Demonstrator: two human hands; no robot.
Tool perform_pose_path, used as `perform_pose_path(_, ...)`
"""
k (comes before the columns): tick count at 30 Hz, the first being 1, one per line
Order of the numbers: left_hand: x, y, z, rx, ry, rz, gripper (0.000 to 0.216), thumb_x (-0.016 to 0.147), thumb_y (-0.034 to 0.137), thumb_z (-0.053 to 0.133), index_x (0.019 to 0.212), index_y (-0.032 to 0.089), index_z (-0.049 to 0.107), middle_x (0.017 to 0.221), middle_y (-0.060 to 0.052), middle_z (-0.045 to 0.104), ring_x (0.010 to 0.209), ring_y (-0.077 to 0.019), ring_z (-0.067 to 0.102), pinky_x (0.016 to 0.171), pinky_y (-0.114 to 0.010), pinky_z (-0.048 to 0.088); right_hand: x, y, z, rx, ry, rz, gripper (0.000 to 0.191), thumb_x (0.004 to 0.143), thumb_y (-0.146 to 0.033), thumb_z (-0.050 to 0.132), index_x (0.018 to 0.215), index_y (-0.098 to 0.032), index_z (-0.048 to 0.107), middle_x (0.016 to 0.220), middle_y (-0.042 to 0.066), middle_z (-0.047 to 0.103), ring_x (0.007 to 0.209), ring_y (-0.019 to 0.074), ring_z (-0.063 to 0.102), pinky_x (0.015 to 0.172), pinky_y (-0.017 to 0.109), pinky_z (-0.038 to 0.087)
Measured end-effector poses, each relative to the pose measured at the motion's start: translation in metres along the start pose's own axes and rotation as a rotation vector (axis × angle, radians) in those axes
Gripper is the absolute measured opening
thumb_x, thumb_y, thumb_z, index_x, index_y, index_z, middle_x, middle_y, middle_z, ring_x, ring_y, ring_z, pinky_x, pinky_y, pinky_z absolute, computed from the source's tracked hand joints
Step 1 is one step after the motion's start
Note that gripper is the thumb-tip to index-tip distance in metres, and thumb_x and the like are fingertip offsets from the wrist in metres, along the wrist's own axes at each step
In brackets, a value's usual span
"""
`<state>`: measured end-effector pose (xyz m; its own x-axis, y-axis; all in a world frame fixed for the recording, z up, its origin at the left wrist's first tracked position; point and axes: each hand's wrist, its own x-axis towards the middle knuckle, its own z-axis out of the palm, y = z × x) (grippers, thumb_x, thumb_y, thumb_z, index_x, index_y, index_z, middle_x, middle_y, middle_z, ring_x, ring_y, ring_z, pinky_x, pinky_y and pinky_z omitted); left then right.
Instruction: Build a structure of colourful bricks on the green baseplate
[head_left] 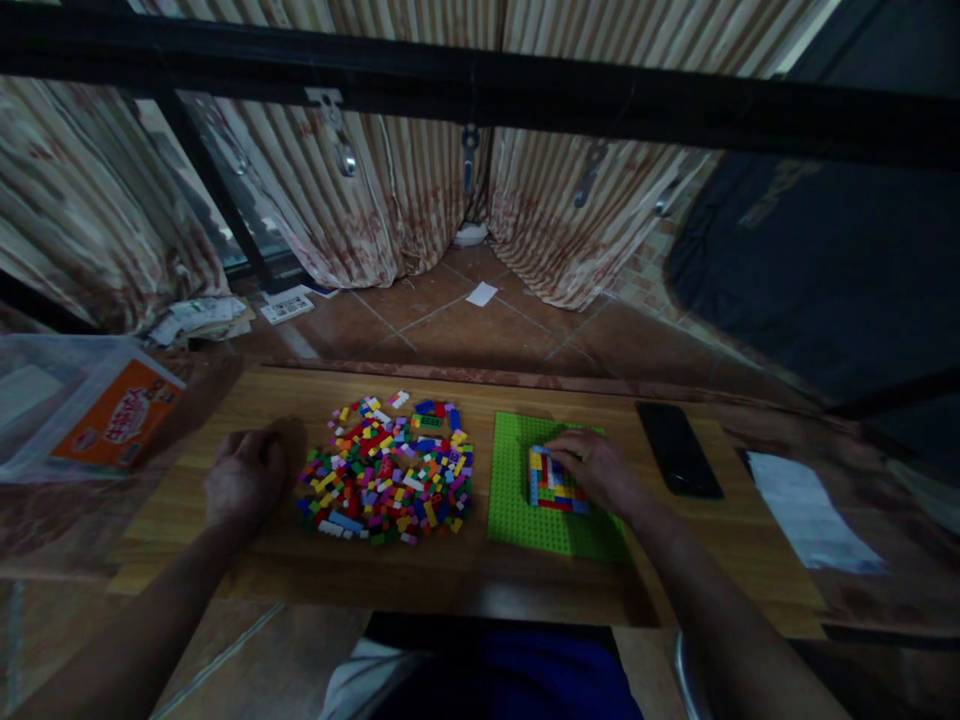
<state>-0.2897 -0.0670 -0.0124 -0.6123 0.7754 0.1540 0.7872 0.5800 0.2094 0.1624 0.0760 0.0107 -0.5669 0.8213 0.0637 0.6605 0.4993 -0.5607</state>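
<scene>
My right hand [596, 468] reaches over a green studded baseplate [514, 500], its thumb and fingers pinched at the upper edge of a low, multicoloured build of toy bricks [551, 490]. A toy brick seems to be between the fingertips, mostly hidden by them. The build has red, yellow, blue and white parts, and the hand covers its right side. My left hand [244, 478] rests loosely curled on the wooden table, left of a wide pile of loose toy bricks [390, 475] and apart from it. Nothing shows in its fingers.
The wooden table [442, 585] bears a black phone [679, 450] right of the baseplate. A clear plastic box [45, 440] with an orange label stands at the left. White paper [814, 510] lies off the right end. Curtains [405, 200] hang beyond the tiled floor.
</scene>
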Motion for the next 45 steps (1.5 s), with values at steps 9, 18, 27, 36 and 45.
perform_pose_path(9,0.001,-0.003,0.004,0.048,0.009,0.01,0.039,0.092,0.034,0.039,0.116,0.016,0.063,0.118,-0.013,0.061,0.101,-0.0236,0.061,0.083,-0.032,0.047,0.002,0.0,-0.001,-0.035,-0.029,0.007,0.026,0.088,-0.03,0.051,0.084,-0.026,0.076,0.087,0.003,0.074,0.083,0.0208,0.066,0.08,0.035,0.05)
perform_pose_path(18,-0.001,-0.002,0.004,0.005,0.027,0.04,0.038,0.093,0.034,0.04,0.115,0.014,0.064,0.115,-0.013,0.061,0.101,-0.0222,0.06,0.083,-0.031,0.046,0.004,0.003,0.0,-0.047,-0.031,-0.021,0.026,0.088,-0.03,0.051,0.083,-0.028,0.076,0.085,0.002,0.074,0.083,0.0215,0.066,0.082,0.037,0.051)
perform_pose_path(27,0.0,-0.003,0.005,-0.027,0.012,0.01,0.037,0.093,0.032,0.04,0.116,0.016,0.064,0.119,-0.013,0.06,0.105,-0.0249,0.06,0.085,-0.033,0.046,-0.003,0.008,-0.001,0.08,-0.022,0.059,0.026,0.087,-0.036,0.053,0.099,-0.027,0.075,0.101,0.003,0.075,0.093,0.0225,0.069,0.087,0.039,0.053)
perform_pose_path(36,-0.001,-0.003,0.005,-0.028,0.017,0.02,0.038,0.092,0.033,0.041,0.117,0.015,0.064,0.12,-0.014,0.06,0.104,-0.0257,0.061,0.086,-0.034,0.048,0.003,0.01,-0.007,0.182,0.166,0.201,0.035,0.089,-0.047,0.05,0.096,-0.022,0.074,0.098,0.005,0.076,0.095,0.0252,0.069,0.086,0.039,0.052)
perform_pose_path(45,0.001,-0.008,0.01,-0.029,0.034,0.03,0.038,0.092,0.032,0.04,0.115,0.015,0.064,0.117,-0.014,0.061,0.101,-0.0248,0.061,0.086,-0.034,0.049,0.009,0.001,0.018,0.228,0.038,0.232,0.032,0.082,-0.049,0.057,0.076,-0.023,0.075,0.089,0.003,0.074,0.086,0.0216,0.067,0.081,0.034,0.049)
